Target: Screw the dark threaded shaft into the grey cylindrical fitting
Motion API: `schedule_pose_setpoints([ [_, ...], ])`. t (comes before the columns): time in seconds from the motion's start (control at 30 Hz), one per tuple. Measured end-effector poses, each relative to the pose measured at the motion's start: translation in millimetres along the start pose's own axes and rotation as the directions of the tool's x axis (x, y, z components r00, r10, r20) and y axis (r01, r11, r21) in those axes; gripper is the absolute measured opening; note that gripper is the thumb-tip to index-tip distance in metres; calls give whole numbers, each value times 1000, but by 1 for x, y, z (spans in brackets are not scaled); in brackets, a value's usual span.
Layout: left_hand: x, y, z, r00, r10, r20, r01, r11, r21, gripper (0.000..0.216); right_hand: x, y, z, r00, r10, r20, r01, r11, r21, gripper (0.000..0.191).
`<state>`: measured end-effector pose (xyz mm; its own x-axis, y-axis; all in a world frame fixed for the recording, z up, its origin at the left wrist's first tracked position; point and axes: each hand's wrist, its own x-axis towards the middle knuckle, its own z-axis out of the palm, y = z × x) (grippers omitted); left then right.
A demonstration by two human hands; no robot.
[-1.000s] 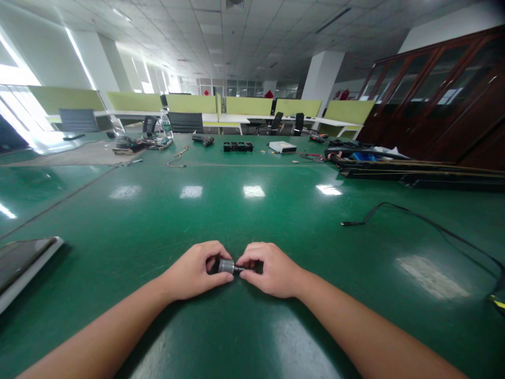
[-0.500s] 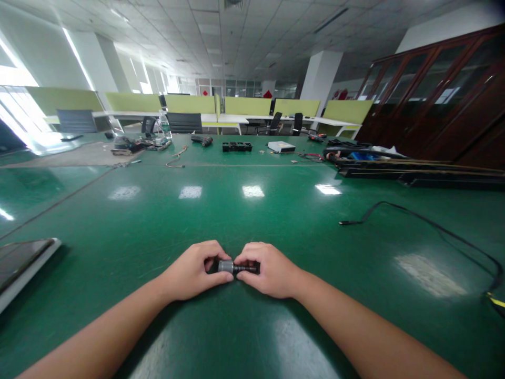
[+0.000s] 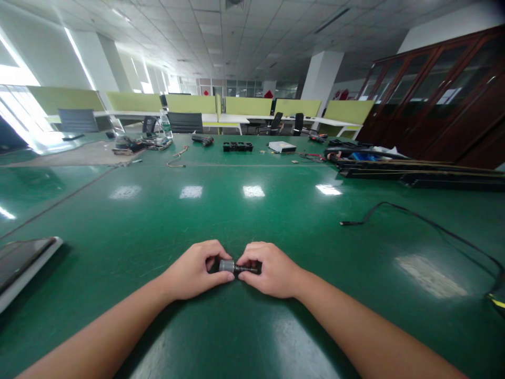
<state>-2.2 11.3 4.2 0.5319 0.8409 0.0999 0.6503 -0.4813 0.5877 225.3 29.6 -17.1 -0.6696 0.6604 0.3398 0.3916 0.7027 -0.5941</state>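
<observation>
Between my hands, low over the green table point(image 3: 252, 221), lies a small grey metal cylinder with a dark, ridged shaft point(image 3: 228, 265) pointing right. Its exact kind is too small to make out. My left hand point(image 3: 199, 271) pinches the wide grey end between thumb and fingers. On the other side, my right hand point(image 3: 270, 271) has its thumb and fingertips closed around the thin dark shaft. Both hands rest close to the tabletop, their fingertips almost meeting. Part of the piece is hidden by the fingers.
A flat tablet-like device point(image 3: 29, 263) lies at left. On the right runs a black cable point(image 3: 434, 223), with long dark strips point(image 3: 414, 171) farther back. Along the far side are a black slotted part point(image 3: 237, 147), a white box point(image 3: 281, 147) and a clear bottle point(image 3: 165, 124).
Hardly anything differs. The whole view has shifted very slightly, and both hands keep the same hold on the metal cylinder and its shaft.
</observation>
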Motion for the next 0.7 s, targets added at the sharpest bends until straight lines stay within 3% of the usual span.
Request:
schedule_pose_setpoints([
  [0.7,1,2,-1,1000,-5,-1,5,1000,-15,25,-2,2,-2,1000,0,-1,0,1000,-15,9],
])
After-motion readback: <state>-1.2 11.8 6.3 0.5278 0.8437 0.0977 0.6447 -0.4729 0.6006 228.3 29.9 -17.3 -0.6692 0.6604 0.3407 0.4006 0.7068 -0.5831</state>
